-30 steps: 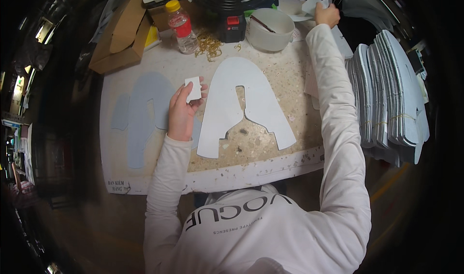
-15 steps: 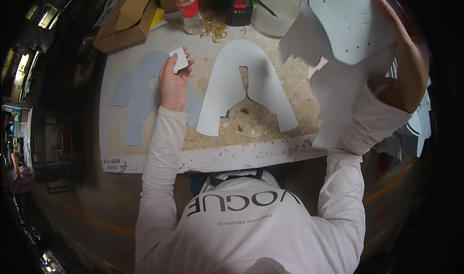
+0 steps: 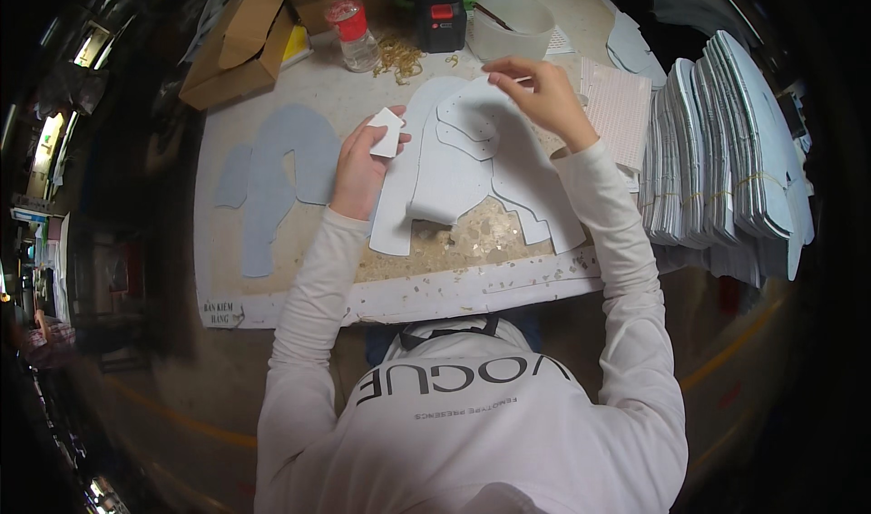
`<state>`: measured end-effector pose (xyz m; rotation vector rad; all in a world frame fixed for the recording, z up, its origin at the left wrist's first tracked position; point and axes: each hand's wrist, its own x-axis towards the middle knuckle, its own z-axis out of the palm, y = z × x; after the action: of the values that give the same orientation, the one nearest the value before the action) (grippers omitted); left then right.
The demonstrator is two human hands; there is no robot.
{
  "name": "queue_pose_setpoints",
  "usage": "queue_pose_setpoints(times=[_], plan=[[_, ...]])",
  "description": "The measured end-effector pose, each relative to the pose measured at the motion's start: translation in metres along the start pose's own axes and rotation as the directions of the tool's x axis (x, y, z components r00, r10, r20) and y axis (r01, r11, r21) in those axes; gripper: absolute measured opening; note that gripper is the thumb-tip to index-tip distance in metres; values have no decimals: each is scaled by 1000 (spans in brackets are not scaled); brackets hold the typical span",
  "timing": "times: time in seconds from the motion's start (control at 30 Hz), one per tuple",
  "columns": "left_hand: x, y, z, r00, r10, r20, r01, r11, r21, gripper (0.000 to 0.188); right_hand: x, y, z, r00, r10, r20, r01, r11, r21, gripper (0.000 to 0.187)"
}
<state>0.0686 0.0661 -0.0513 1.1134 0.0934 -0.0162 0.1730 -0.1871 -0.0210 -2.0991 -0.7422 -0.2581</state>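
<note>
My left hand [image 3: 356, 178] is closed on a small white block [image 3: 386, 133], held between thumb and fingers above the table. Two white arch-shaped sheet pieces, like shoe-upper parts, overlap in front of me. The top piece [image 3: 451, 180] lies askew over the lower piece [image 3: 390, 225], and its left leg curls up at the end. On its upper part rests a smaller rounded piece [image 3: 466, 120] with small holes. At the top edge of the arch hovers my right hand [image 3: 547, 101], its thumb and forefinger slightly apart; whether they touch the edge is hard to see.
Blue-grey cut pieces [image 3: 274, 174] lie at left. Behind stand a cardboard box [image 3: 238, 51], a yellow-capped bottle [image 3: 350, 26], rubber bands [image 3: 399, 56], a black battery-like device [image 3: 442, 29] and a white tub [image 3: 513, 29]. Banded stacks of sheets [image 3: 717, 160] crowd the right edge beside printed paper [image 3: 617, 110].
My right hand has come from the far right to the middle, and the white arch piece now lies over the other one. My left hand has shifted slightly right with the small block.
</note>
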Motion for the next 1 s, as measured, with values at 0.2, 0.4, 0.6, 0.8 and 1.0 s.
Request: queue_pose_setpoints(times=[0.2,0.4,0.6,0.8,1.0], plan=[[-15,-18,24,971,-135,197,121,989,81,33,-48,-50,42,999,36,-15,-31,971,236,21],[-22,-27,30,982,-166,88,141,961,238,30,-62,-49,44,975,205,89,-221,944,245,19],[-18,-26,27,970,-238,53,231,966,112,28,-58,-30,35,946,324,-2,-311,910,273,14],[-20,-32,31,982,-189,9,186,973,134,26,-55,-38,16,917,398,13,-340,766,545,14],[-19,-37,28,977,-212,31,205,966,158,15,-110,-114,-87,974,-8,-226,63,970,235,12]])
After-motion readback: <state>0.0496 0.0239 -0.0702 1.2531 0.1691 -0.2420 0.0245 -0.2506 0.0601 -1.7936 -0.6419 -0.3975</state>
